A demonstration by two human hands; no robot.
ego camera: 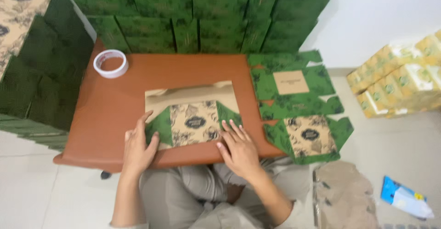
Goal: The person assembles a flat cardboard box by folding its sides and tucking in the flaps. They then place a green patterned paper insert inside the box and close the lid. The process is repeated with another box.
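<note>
— Where's the box?
— The box (pixel 193 118) lies flat mid-table (pixel 105 114), nearer me than the tape roll (pixel 110 63).
— Your hands?
— My left hand (pixel 138 148) presses its left flap, fingers spread flat; my right hand (pixel 239 151) presses its right edge, gripping nothing.

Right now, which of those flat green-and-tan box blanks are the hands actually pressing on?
The box blank lying on the brown table, gold inside showing. The left hand and right hand flatten it; the other flat blanks lie untouched to the right.
</note>
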